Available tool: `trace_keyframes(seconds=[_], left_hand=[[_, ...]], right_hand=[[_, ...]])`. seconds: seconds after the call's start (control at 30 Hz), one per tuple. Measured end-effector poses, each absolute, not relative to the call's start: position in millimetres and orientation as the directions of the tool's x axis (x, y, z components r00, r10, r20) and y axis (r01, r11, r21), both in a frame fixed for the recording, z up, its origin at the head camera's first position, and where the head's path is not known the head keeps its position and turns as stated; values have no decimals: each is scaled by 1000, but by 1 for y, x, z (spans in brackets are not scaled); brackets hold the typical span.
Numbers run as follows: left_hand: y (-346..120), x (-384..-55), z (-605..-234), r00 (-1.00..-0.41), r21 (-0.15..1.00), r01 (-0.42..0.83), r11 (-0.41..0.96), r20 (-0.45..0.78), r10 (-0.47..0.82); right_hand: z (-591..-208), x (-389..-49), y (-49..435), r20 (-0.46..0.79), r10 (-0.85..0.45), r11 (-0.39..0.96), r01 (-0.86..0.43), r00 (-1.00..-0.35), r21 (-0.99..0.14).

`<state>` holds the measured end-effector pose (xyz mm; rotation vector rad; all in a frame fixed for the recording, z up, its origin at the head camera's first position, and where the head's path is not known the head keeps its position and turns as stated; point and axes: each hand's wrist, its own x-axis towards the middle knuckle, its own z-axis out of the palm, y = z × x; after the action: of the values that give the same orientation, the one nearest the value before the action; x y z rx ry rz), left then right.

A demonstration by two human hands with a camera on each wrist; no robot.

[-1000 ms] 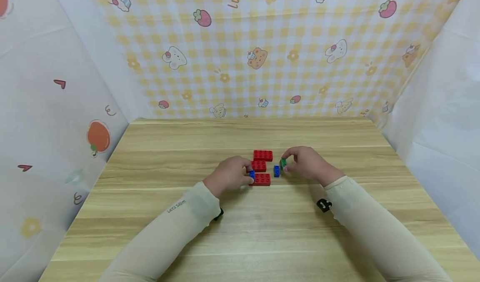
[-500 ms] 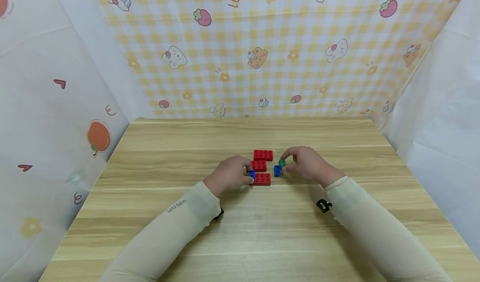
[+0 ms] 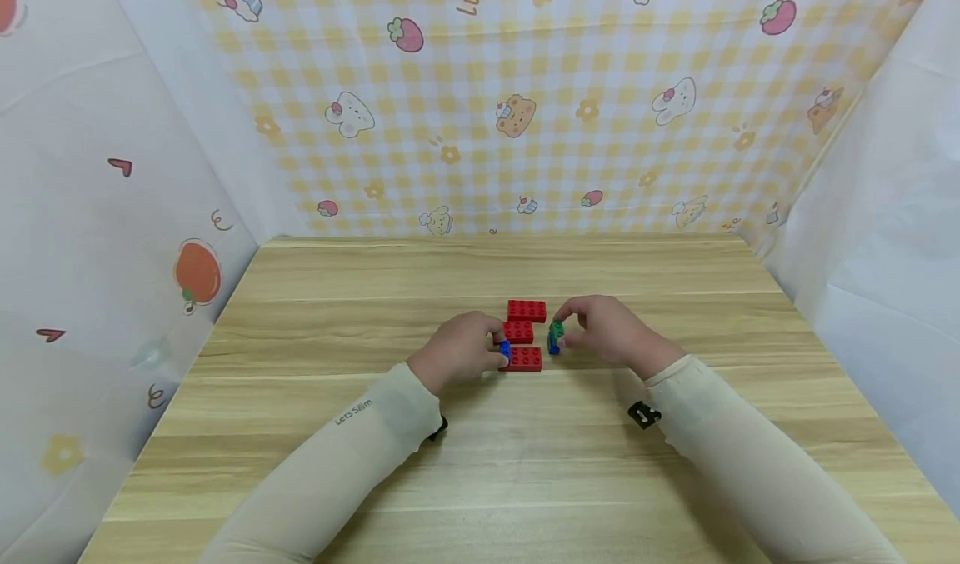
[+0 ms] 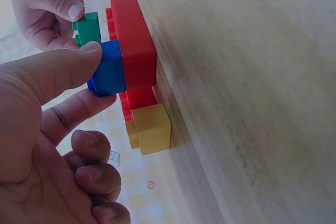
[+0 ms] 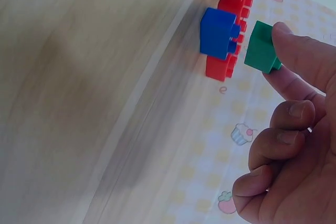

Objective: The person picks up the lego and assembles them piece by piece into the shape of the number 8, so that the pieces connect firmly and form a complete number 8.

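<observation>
My left hand (image 3: 465, 347) pinches a small blue toy building brick (image 4: 111, 67) between thumb and forefinger, at the left end of the nearest red brick's (image 3: 527, 359) studded top. Between the thumb and forefinger of my right hand (image 3: 609, 331) is a small green brick (image 5: 261, 47). It hangs close over a second blue brick (image 5: 216, 32) on the table, with a gap between them in the right wrist view. Two more red bricks lie behind the nearest one: a shorter middle brick (image 3: 519, 331) and a long far brick (image 3: 527, 311).
A yellow brick (image 4: 154, 128) shows beside the red ones in the left wrist view; the left hand hides it from the head view. The wooden table (image 3: 480, 464) ends at a patterned cloth (image 3: 480, 131) behind, with white cloth (image 3: 892, 239) on the right.
My right hand has moved left with the green brick, from beside the second blue brick to over it. The left hand stays where it was.
</observation>
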<state>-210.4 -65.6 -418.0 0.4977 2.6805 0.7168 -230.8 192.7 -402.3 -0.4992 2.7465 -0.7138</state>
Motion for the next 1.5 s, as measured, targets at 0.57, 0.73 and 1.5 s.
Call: trace_keyframes(seconds=[0.57, 0.73, 1.5], left_hand=[[-66, -211, -417, -885, 537, 248, 806, -213, 414], [-66, -212, -416, -883, 545, 246, 802, -214, 417], [-68, -210, -417, -883, 543, 247, 803, -214, 417]], right_hand=[[-402, -221, 177, -151, -456, 789, -320, -877, -524], [-403, -217, 172, -167, -458, 795, -319, -873, -516], [-411, -212, 164, -173, -450, 779, -290, -876, -556]])
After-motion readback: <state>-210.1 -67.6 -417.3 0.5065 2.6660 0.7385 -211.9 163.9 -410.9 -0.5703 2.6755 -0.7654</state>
